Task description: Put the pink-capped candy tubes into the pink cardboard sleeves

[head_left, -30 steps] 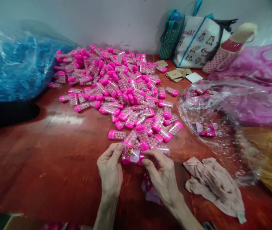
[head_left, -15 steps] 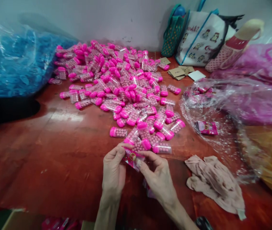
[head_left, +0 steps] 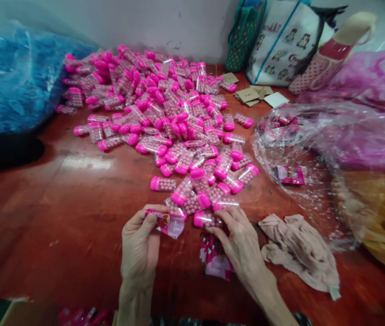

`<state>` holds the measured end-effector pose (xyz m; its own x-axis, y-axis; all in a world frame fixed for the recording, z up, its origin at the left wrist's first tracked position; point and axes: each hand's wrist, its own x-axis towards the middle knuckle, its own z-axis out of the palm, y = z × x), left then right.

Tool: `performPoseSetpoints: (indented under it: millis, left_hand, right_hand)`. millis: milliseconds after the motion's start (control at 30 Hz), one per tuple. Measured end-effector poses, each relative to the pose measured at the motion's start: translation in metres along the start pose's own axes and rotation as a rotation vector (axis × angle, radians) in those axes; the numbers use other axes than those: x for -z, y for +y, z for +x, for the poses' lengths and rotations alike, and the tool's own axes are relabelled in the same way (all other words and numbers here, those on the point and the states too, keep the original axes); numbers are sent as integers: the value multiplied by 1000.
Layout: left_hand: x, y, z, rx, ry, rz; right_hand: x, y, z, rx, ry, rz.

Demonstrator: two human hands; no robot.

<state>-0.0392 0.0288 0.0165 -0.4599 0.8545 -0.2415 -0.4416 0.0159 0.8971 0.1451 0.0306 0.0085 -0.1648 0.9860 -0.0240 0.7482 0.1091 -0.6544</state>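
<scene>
My left hand (head_left: 142,235) pinches a small printed pink plastic sleeve (head_left: 168,222) with a clear end, held just above the table. My right hand (head_left: 241,235) has thumb and fingers around the right end of a pink-capped clear container (head_left: 207,219), which is filled with small pink balls. That container lies at the near edge of a large heap of similar pink-capped containers (head_left: 172,108). Below my right hand rests a stack of pink printed sleeves (head_left: 214,260), partly covered by the hand.
A crumpled beige cloth (head_left: 301,253) lies to the right, near a clear plastic bag (head_left: 314,131) with pink packets. A big bag of blue pieces (head_left: 12,86) stands at left. Cardboard pieces (head_left: 248,96), a white tote bag (head_left: 278,50) and a dotted bottle holder (head_left: 324,63) are at the back.
My hands have separated. The left has moved left with the pink sleeve; the right has let go of the sleeve and moved right onto a container. The view has shifted slightly.
</scene>
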Motion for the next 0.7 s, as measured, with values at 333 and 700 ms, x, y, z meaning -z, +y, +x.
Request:
performPoseSetpoints:
  millis: [333,700]
  left_hand:
    - [-9,-6,2,63,111,-60]
    - [-22,-10,-2,52,56,-96]
  right_hand:
    - [-3,1,3,-43,33,-43]
    - [24,-37,-11,-389,-59,709]
